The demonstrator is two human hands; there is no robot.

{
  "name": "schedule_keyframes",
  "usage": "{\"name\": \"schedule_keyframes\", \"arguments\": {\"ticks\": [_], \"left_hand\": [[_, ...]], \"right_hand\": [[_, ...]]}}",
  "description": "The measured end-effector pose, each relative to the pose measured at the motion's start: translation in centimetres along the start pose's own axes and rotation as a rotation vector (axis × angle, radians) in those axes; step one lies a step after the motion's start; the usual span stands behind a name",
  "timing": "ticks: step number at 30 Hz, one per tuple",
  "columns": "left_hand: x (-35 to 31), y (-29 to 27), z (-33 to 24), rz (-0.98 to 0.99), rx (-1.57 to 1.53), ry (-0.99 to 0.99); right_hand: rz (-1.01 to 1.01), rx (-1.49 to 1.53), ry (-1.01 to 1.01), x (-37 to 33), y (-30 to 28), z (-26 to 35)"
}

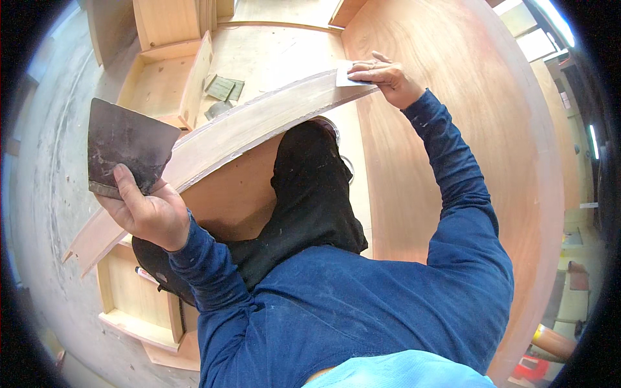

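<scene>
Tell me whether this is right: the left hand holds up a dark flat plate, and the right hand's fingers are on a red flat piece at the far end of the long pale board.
The colour is wrong: in the head view, the flat piece under the right hand is white, not red. The left hand does hold up a dark flat plate, and the long pale board is correct.

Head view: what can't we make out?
All in the head view:
Left hand: most fingers, hidden behind the dark plate.
White sheet: the part under the right hand.
Pen: one end, hidden by the black trousers.
Wooden box at the top: cut off by the upper edge.
</scene>
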State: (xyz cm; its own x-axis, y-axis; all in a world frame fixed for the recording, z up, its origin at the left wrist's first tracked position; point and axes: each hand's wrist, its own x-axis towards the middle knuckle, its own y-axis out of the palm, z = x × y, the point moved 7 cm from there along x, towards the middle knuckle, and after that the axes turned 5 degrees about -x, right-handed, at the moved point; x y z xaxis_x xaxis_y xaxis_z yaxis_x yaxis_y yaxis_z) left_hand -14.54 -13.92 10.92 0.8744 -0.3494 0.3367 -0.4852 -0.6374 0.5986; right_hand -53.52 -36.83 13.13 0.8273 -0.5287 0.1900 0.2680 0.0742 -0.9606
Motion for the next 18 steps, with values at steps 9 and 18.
{"name": "schedule_keyframes", "arguments": {"ticks": [9,18], "left_hand": [[0.3,-0.5,0.0,-0.001,0.021,0.045],[0.0,0.3,0.4,-0.023,-0.084,-0.067]], "right_hand": [[0.077,-0.63,0.325,-2.0,-1.8,-8.3],[0.001,-0.513,-0.185,0.9,0.2,3.7]]}}
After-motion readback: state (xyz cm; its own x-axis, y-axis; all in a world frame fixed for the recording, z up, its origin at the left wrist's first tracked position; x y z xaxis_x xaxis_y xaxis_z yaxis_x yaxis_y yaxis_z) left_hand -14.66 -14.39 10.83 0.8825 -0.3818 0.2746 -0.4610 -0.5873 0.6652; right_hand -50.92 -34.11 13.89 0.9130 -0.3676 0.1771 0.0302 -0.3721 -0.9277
